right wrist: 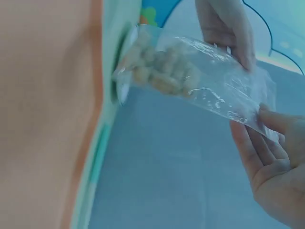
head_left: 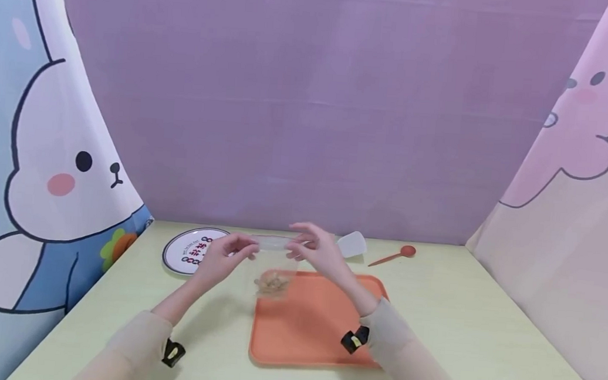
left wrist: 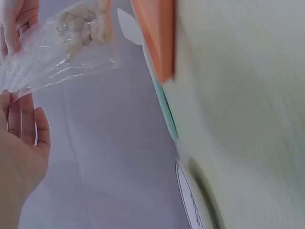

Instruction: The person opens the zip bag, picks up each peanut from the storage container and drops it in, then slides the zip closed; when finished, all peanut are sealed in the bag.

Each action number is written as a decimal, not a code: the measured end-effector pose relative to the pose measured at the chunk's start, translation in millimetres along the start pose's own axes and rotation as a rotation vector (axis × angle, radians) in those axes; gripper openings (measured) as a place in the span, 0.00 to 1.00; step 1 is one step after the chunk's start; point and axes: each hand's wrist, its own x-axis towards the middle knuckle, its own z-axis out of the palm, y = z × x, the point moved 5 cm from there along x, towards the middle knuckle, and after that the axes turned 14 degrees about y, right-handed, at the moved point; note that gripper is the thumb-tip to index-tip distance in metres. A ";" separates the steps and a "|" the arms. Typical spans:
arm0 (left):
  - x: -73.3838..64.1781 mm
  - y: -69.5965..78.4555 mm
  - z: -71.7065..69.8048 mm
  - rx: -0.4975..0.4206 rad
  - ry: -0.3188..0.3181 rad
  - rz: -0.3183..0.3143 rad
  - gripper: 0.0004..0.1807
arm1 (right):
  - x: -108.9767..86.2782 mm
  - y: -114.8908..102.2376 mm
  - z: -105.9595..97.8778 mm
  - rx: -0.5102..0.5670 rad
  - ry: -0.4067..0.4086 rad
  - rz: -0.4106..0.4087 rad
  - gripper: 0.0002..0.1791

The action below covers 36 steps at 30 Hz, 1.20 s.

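A clear plastic bag (head_left: 273, 261) hangs upright above the left edge of the orange tray (head_left: 322, 315). Tan, peanut-like pieces (head_left: 273, 285) lie gathered in its bottom. My left hand (head_left: 222, 259) pinches the bag's top edge at the left corner between thumb and fingers. At the opposite corner, my right hand (head_left: 325, 255) pinches the same edge. In the right wrist view, the thumb and fingers of my right hand (right wrist: 281, 167) lie on either side of the film. The left wrist view shows the bag (left wrist: 43, 62) stretched between both hands.
A white plate (head_left: 180, 255) with red print stands behind my left hand. Behind the tray lie a white spatula-like blade (head_left: 353, 244) and a red spoon (head_left: 408, 251). A flat green item (left wrist: 164, 107) shows at the table's back. A purple curtain (head_left: 310, 108) closes off the far side.
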 end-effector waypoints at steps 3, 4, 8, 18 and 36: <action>-2.4 16.4 12.0 -0.010 -0.022 -0.031 0.08 | 2.2 9.7 -20.1 -0.036 0.038 0.011 0.12; -3.2 20.5 16.6 -0.011 -0.028 -0.032 0.09 | 2.7 14.2 -26.4 -0.052 0.050 0.011 0.10; -3.5 18.2 36.3 -0.086 -0.039 -0.034 0.10 | 0.7 32.4 -46.5 -0.118 0.071 0.010 0.09; 0.9 -1.5 74.2 -0.215 -0.094 -0.186 0.11 | -9.8 40.9 -70.1 -0.147 0.064 0.075 0.08; 2.1 7.9 96.1 -0.179 -0.069 -0.111 0.11 | -7.8 36.4 -53.1 -0.330 -0.017 -0.036 0.13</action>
